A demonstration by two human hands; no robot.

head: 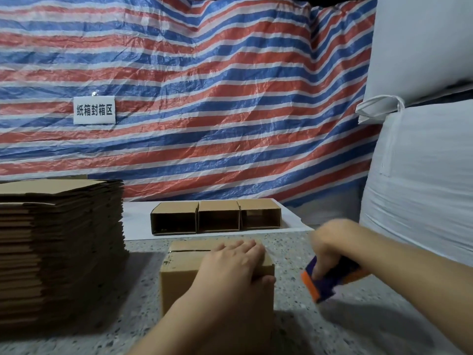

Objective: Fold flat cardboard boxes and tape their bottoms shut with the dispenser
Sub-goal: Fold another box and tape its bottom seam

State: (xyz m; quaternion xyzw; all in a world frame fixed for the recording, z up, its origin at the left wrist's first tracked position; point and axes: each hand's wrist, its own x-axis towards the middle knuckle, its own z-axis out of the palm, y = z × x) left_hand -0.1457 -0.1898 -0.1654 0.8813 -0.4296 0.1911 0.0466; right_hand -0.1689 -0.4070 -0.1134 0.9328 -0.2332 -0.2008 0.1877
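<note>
Cardboard this light slides, so keep your left hand (231, 265) spread flat on the box (194, 275) before the finished boxes (216, 217), while your blurred right hand (332, 242) seemingly grips the dispenser (326, 280) just right of it.

One readable sign only: white rectangular label (94, 110) fixed on the red-white-blue striped tarp (230, 98), black characters "纸箱封箱区". It sits well above and left of the left hand's fingers (243, 248), far up-left of the right hand's fingers too. No legible print on boxes, tape dispenser or white sacks.
</note>
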